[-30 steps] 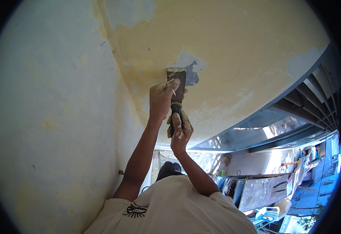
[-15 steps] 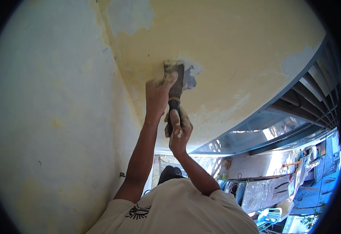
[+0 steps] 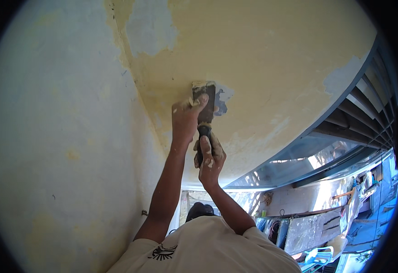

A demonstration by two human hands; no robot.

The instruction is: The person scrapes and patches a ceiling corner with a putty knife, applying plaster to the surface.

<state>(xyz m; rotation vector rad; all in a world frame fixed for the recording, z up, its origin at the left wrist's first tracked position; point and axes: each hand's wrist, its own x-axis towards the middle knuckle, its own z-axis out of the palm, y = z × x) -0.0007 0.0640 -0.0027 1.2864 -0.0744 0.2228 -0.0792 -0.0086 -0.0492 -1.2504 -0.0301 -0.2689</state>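
Note:
A wide-bladed putty knife [image 3: 205, 102] with a dark handle lies against the yellowish wall [image 3: 253, 59], its smeared blade edge upward. My left hand [image 3: 185, 119] pinches the blade, thumb flat on its face and the other fingers mostly hidden behind it. Lower down, my right hand [image 3: 211, 159] is wrapped round the handle. Pale, putty-like smears coat the fingers of both hands. Just right of the blade, a grey bare patch [image 3: 223, 102] with ragged edges shows in the wall coating.
A pale wall [image 3: 62, 136] meets the yellowish one in a corner on my left. To the right runs a metal-framed window [image 3: 294, 159] with slats above it. Lower right are a worn board [image 3: 306, 232] and a light-blue plastic chair [image 3: 318, 255].
The whole view has shifted, so wall, hands and putty knife all sit slightly lower in the picture. Both hands keep their hold, and the blade remains beside the grey patch.

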